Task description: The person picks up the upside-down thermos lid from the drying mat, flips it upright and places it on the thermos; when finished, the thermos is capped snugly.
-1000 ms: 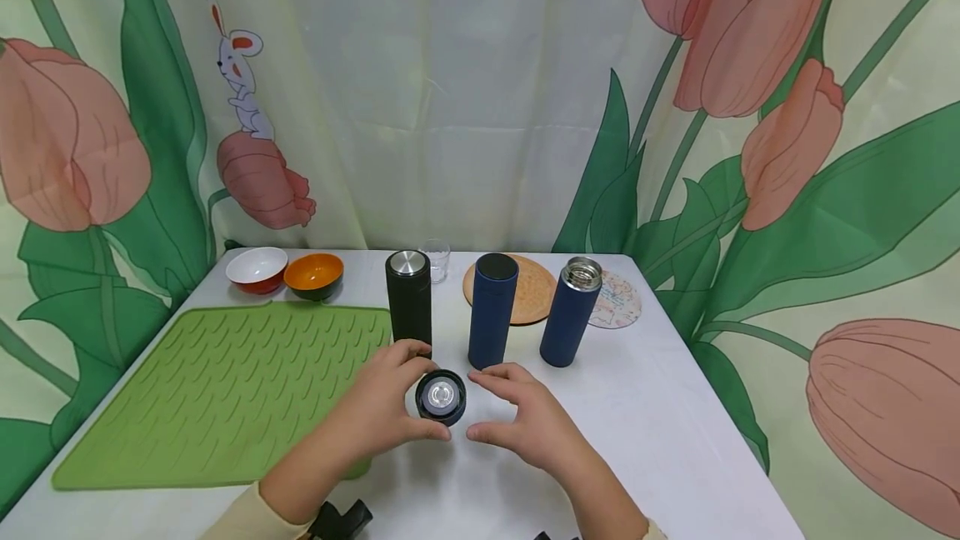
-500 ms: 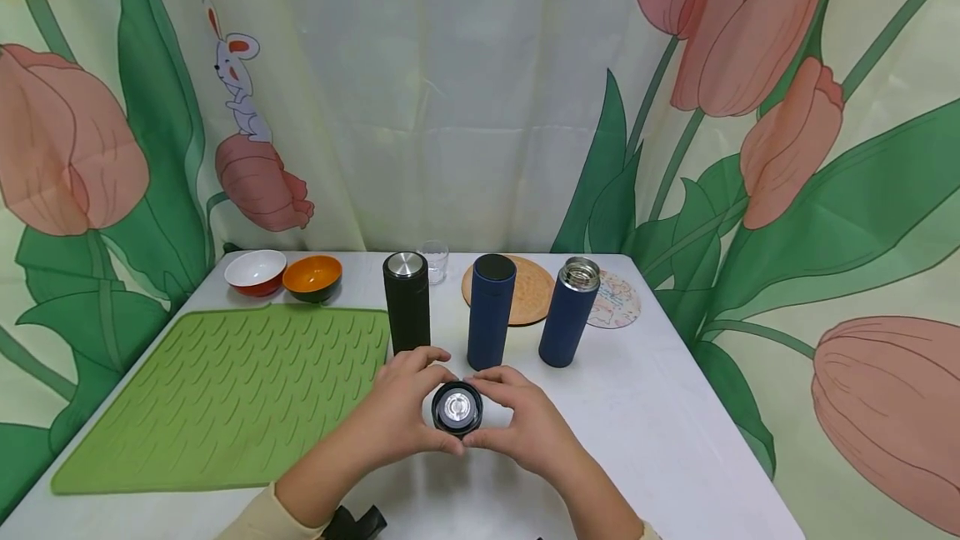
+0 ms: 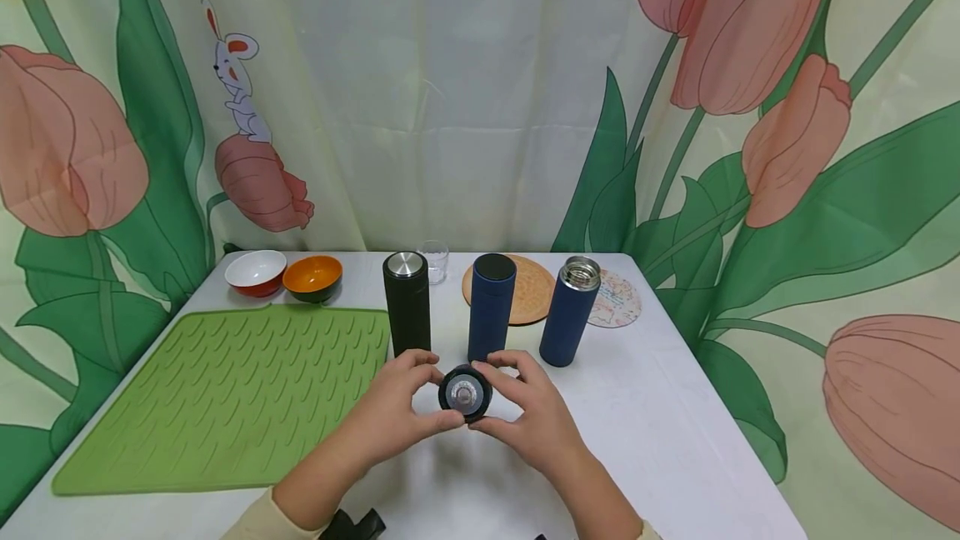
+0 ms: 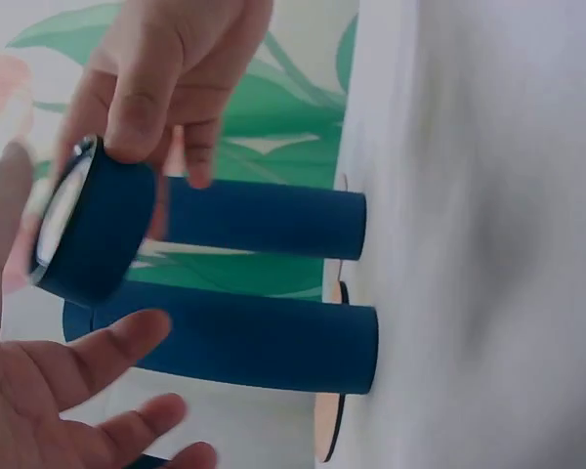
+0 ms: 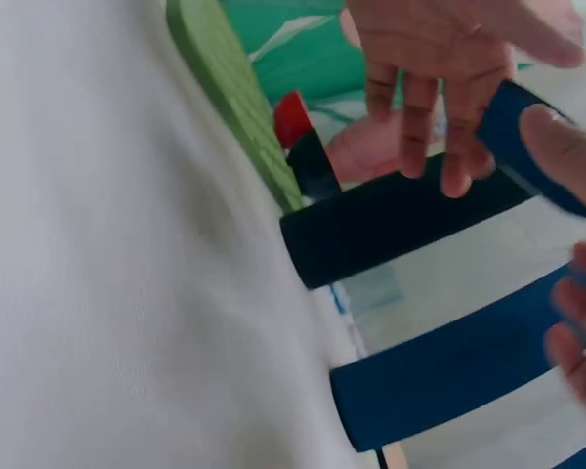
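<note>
My right hand (image 3: 536, 411) pinches a dark blue bottle lid (image 4: 103, 230) between thumb and fingers, above the table. The lid's inner side, with a pale centre, faces up toward the head camera. Around the other side of the lid is my left hand (image 3: 397, 407), its fingers spread and loosely bent, thumb tip near the rim. In the right wrist view the left fingers (image 5: 420, 127) hang loose beside the lid. Just beyond the hands stand a black bottle (image 3: 407, 307) with a steel-topped lid, a lidded blue bottle (image 3: 491, 311) and a blue bottle without lid (image 3: 567, 319), its steel mouth showing.
A green ridged mat (image 3: 232, 398) covers the table's left part. Behind it sit a white-and-red bowl (image 3: 256, 273) and an orange bowl (image 3: 312, 277). A clear glass (image 3: 435, 261), a round wooden board (image 3: 532, 290) and a patterned round coaster (image 3: 617, 302) lie toward the back.
The lid has moved slightly right and tilted, passing from my left hand's grip to my right hand's. The right hand has closed in on it; the left fingers have loosened.
</note>
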### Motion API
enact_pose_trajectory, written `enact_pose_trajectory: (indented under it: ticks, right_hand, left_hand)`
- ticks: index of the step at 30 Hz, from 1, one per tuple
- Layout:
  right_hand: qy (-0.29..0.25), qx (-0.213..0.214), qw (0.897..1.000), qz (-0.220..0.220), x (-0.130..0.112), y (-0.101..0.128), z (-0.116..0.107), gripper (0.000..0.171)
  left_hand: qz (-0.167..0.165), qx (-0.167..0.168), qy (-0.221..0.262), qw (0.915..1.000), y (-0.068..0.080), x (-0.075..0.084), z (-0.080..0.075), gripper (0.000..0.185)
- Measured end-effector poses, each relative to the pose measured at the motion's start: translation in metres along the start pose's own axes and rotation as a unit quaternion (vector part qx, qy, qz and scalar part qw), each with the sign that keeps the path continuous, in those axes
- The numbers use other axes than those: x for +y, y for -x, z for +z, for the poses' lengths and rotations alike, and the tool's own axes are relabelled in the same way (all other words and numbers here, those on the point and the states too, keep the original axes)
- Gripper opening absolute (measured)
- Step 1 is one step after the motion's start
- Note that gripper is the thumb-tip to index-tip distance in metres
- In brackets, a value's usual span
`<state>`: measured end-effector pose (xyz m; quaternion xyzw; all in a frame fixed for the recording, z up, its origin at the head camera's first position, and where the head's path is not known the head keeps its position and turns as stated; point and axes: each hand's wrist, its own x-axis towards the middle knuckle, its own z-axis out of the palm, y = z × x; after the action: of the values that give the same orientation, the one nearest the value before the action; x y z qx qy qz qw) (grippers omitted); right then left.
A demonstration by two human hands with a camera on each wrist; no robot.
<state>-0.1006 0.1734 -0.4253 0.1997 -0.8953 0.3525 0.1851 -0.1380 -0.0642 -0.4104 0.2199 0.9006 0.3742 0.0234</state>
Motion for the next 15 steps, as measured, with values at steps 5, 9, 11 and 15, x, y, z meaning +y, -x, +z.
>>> enact_pose_trajectory:
  ticks: [5, 9, 11, 15]
  right_hand:
    - [0.097, 0.072, 0.977, -0.176, 0.001, -0.001, -0.004, 0.077]
    - [0.132, 0.101, 0.948, -0.271, -0.001, -0.006, -0.007, 0.074]
    - [0.138, 0.105, 0.939, -0.296, -0.002, -0.008, -0.009, 0.072]
    - [0.142, 0.104, 0.929, -0.325, -0.003, -0.011, -0.010, 0.069]
  left_hand:
    - [-0.037, -0.090, 0.136, 0.9859, 0.000, -0.004, -0.004, 0.046]
    - [-0.050, -0.173, 0.275, 0.9443, 0.001, -0.006, -0.009, 0.079]
    - [-0.052, -0.199, 0.322, 0.9241, 0.001, -0.007, -0.010, 0.093]
    - [-0.047, -0.219, 0.367, 0.9031, 0.001, -0.007, -0.013, 0.100]
